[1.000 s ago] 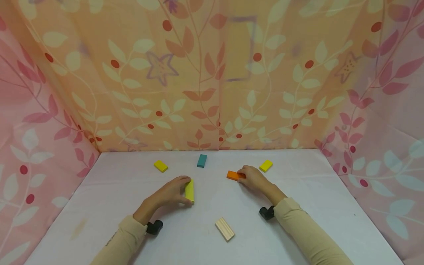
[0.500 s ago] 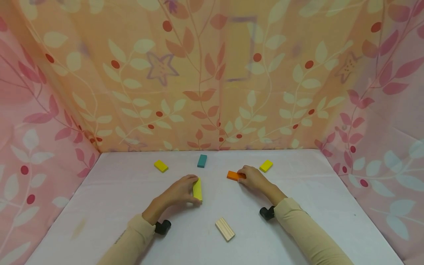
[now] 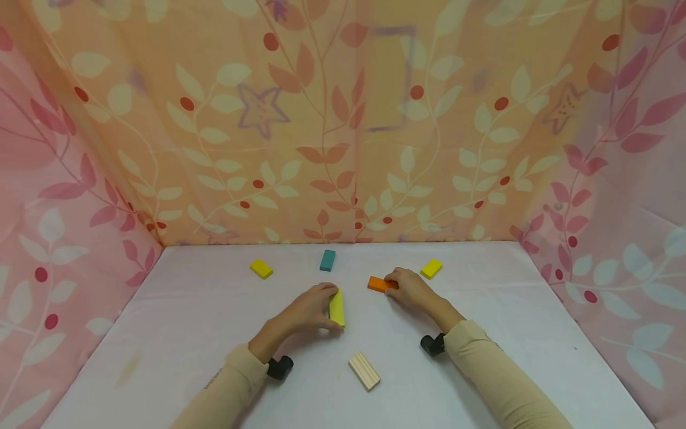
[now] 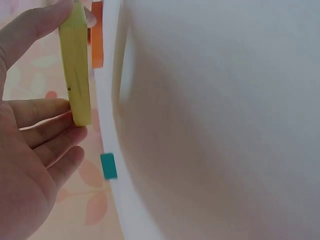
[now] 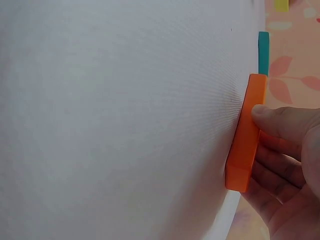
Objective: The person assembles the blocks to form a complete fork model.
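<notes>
Between thumb and fingertips my left hand (image 3: pixel 311 310) pinches a yellow block (image 3: pixel 336 308) by its two ends. In the left wrist view that yellow block (image 4: pixel 76 70) is held above the white cloth, thumb at one end and fingers at the other. My right hand (image 3: pixel 411 288) grips the right part of an orange block (image 3: pixel 377 284). The right wrist view shows the orange block (image 5: pixel 247 135) on the cloth, the thumb on its near face and the fingers behind it. A teal block (image 3: pixel 327 260) lies beyond the hands.
Two more yellow blocks lie at the back, one at left (image 3: pixel 261 269) and another yellow block (image 3: pixel 431 268) just past my right hand. A plain wooden block (image 3: pixel 364 371) with grooves lies nearer to me. Patterned cloth walls (image 3: pixel 321 149) enclose the white tabletop (image 3: pixel 177 333).
My left hand has moved steadily to the right, carrying the yellow block closer to the orange one. My right hand and the orange block have stayed in place.
</notes>
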Demonstrator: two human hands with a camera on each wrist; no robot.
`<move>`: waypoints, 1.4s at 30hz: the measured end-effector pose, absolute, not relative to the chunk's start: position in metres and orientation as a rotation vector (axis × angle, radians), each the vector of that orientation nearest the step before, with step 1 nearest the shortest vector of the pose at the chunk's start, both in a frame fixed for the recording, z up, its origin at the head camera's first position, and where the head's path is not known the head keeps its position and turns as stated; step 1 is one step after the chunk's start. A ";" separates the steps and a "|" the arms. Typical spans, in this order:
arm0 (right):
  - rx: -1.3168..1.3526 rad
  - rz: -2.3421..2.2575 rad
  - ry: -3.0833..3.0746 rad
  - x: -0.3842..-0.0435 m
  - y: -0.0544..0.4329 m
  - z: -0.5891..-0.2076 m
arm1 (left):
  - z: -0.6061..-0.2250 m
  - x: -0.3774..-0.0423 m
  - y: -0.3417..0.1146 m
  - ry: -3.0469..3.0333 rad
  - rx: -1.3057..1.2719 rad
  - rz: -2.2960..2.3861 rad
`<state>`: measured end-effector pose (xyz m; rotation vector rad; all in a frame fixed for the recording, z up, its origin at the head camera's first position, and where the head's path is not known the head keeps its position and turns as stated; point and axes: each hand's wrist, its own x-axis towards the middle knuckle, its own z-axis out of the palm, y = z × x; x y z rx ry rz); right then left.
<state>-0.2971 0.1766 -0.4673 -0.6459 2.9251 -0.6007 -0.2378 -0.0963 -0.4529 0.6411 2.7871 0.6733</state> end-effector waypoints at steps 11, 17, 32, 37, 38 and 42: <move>-0.631 -0.607 2.927 -0.299 0.178 -0.469 | -0.452 -0.239 -0.074 2.781 0.649 0.646; -0.623 -0.609 2.918 -0.298 0.177 -0.468 | -0.454 -0.241 -0.061 2.767 0.664 0.623; -0.647 -0.611 2.931 -0.298 0.176 -0.466 | -0.459 -0.240 -0.044 2.745 0.635 0.624; -0.652 -0.596 2.937 -0.298 0.177 -0.467 | -0.460 -0.240 -0.037 2.758 0.635 0.586; -0.648 -0.598 2.936 -0.298 0.177 -0.467 | -0.460 -0.241 -0.036 2.760 0.632 0.580; -0.641 -0.612 2.926 -0.298 0.176 -0.466 | -0.463 -0.244 -0.032 2.758 0.618 0.571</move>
